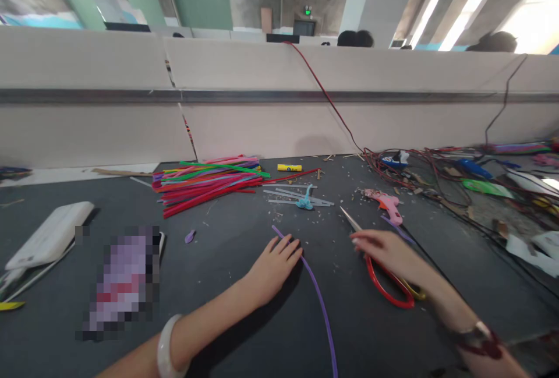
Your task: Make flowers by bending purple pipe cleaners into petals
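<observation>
A purple pipe cleaner (321, 302) passes under the fingers of my left hand (273, 270), which are bent over it near its far end. The thumb is hidden. From there it curves down to the bottom edge of the view. My right hand (384, 253) is closed around the middle of red-handled scissors (378, 285). Their pointed blades are together and aim forward and left, and the loops show below my palm. Ahead, between my hands, a small light blue twisted pipe-cleaner shape (305, 200) lies on several clear glue sticks (283, 194).
A pile of coloured pipe cleaners (209, 183) and a yellow tube (289, 168) lie by the white partition (262, 127). A pink glue gun (386, 200) and tangled cables (419, 177) are at right. At left are a white power bank (50, 232) and a blurred-out purple item (124, 273).
</observation>
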Available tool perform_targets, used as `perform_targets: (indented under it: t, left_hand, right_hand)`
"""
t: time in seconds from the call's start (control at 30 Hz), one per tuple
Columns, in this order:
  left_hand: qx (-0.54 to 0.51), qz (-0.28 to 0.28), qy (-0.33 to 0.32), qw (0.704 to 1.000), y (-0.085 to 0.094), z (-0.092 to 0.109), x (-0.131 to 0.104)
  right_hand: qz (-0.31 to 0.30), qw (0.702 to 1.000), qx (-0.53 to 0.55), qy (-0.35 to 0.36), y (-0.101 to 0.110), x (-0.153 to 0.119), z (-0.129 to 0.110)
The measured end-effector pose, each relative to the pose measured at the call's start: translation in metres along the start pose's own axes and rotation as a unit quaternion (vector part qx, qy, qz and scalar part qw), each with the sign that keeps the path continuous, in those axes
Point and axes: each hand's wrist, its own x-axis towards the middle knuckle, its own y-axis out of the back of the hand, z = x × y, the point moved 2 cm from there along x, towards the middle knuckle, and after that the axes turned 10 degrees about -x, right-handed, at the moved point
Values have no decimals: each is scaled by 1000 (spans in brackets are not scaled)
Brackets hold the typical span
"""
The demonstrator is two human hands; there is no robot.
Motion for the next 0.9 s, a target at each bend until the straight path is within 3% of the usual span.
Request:
perform_targets:
  t: [0.1,0.2,0.33,0.53,0.73,0.9]
  left_hand:
    - [20,56,18,998,-3,-17,10]
    - [33,122,45,991,-2,-32,12]
    - [16,160,70,985,1,-48,7]
    - [-23,184,66,980,9,-57,2]
    - [-42,255,46,965,11,-55,0]
    - [-20,273,53,960,9,-52,0]
  right_hand:
    - [-29,996,-63,47,-71,3,-54]
    - [-59,986,-133,85,-101,14,-93]
    - [-72,985,-128,89,-108,32,-113]
    - [-93,988,-59,104,-106,40,-114]
    - [-154,970,180,49,-107,42,-109]
    - [-195,943,270,10,-113,43,-103]
